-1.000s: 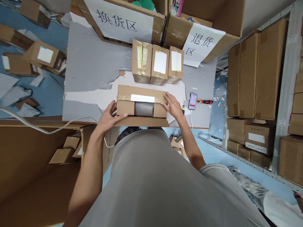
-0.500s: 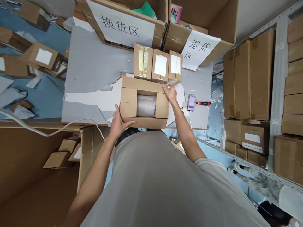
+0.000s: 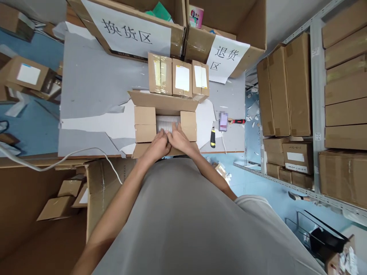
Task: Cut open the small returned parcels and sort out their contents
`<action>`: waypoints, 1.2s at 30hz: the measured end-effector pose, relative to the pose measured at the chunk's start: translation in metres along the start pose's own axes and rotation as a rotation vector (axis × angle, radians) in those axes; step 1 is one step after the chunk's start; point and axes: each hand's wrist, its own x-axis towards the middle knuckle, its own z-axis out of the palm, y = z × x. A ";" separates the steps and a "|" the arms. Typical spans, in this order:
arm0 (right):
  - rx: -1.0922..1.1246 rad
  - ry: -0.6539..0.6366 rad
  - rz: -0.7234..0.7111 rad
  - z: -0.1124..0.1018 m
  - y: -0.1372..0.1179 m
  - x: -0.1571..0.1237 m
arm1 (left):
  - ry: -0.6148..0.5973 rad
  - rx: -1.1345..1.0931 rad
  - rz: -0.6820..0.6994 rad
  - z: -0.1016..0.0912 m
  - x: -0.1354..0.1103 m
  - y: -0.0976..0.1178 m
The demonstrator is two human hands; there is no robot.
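An open cardboard box (image 3: 145, 123) sits at the near edge of the grey table (image 3: 94, 84), all its flaps folded outwards. A pale, plastic-wrapped item (image 3: 166, 121) lies in the gap between the side flaps. My left hand (image 3: 157, 145) and my right hand (image 3: 180, 140) meet side by side over the box's middle. Their fingers are held together and bent down onto the wrapped item, and the fingertips are partly hidden inside the box.
Three small taped boxes (image 3: 182, 78) stand just behind the open one. Two big cartons with paper signs (image 3: 129, 32) (image 3: 226, 57) line the table's back. A box cutter (image 3: 212, 137), a phone (image 3: 223, 120) and a red-handled tool (image 3: 237, 121) lie to the right. Shelving with cartons (image 3: 286, 84) stands further right.
The box's taped top flap has been opened to the far side. Both hands left the box's sides and came together at its middle, on the wrapped item.
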 end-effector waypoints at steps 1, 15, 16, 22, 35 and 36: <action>0.007 0.003 0.017 0.001 -0.001 -0.008 | 0.007 0.038 -0.021 0.005 0.000 0.000; -0.040 0.064 0.025 -0.079 0.099 -0.085 | 0.345 0.270 -0.108 -0.082 -0.054 -0.060; -0.052 0.064 0.018 -0.074 0.102 -0.084 | 0.349 0.267 -0.113 -0.085 -0.053 -0.063; -0.097 0.091 0.000 -0.056 0.107 -0.079 | 0.304 0.281 0.008 -0.061 -0.035 -0.024; -0.071 0.085 -0.020 -0.045 0.114 -0.068 | -0.198 0.413 0.037 0.075 0.161 -0.006; -0.075 0.084 -0.016 -0.045 0.114 -0.067 | -0.216 0.449 0.023 0.074 0.167 -0.004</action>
